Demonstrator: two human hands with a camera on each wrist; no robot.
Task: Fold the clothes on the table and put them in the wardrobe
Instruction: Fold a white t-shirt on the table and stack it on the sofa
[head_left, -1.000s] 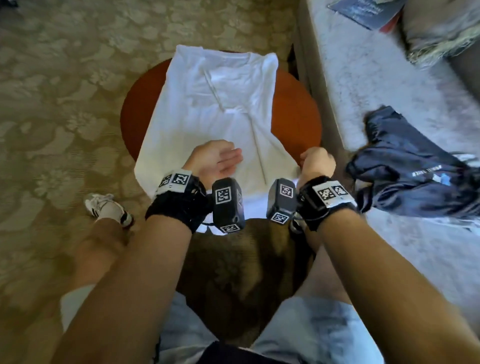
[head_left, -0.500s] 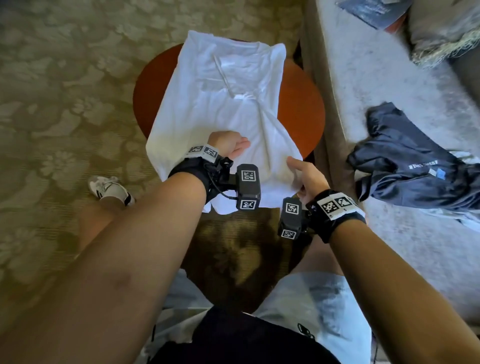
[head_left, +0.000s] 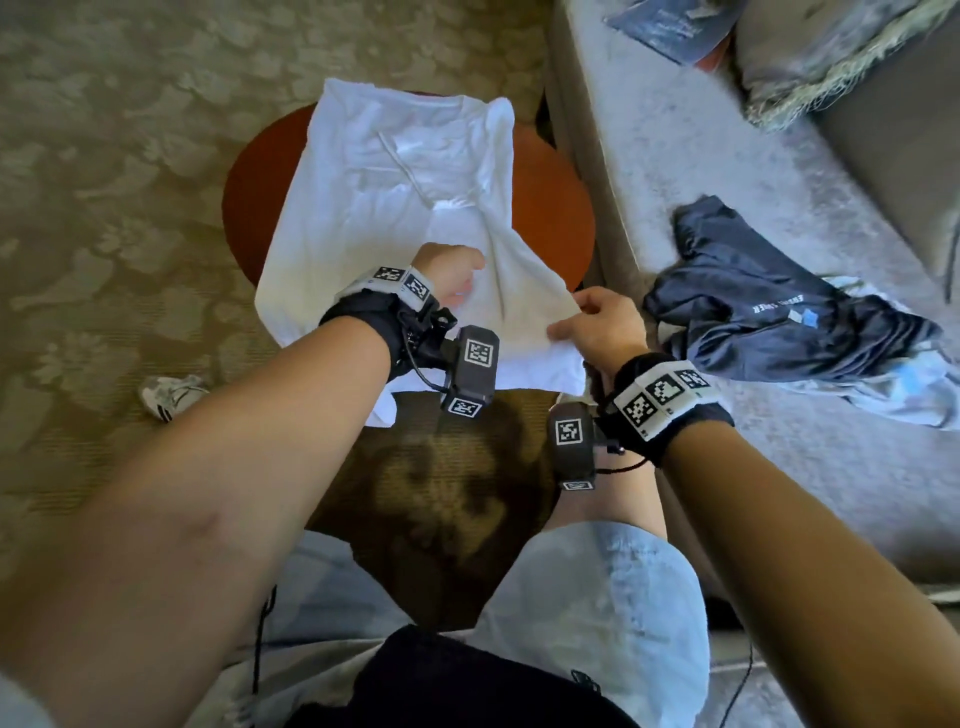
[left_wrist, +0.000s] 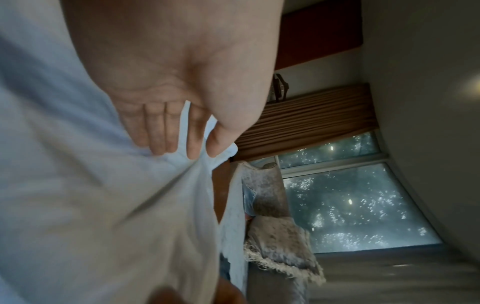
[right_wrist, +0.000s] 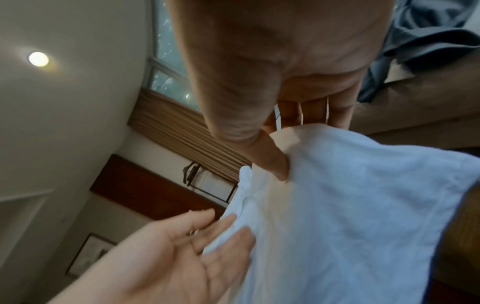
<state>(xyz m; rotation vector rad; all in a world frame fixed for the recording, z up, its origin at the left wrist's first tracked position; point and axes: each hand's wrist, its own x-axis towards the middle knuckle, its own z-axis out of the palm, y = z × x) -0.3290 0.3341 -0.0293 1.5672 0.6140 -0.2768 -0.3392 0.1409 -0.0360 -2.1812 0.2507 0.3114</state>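
A white T-shirt (head_left: 395, 208) lies spread over the round reddish table (head_left: 550, 208), sides apparently folded inward, its near right corner lifted; hem overhangs.

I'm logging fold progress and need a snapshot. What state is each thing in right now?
white shirt: spread on the round table, near right edge lifted
round table: mostly covered by the shirt
left hand: open, fingers flat on the shirt
right hand: pinching the shirt's lifted edge
dark garment: crumpled, unfolded, on the sofa
sofa: holding the dark garment
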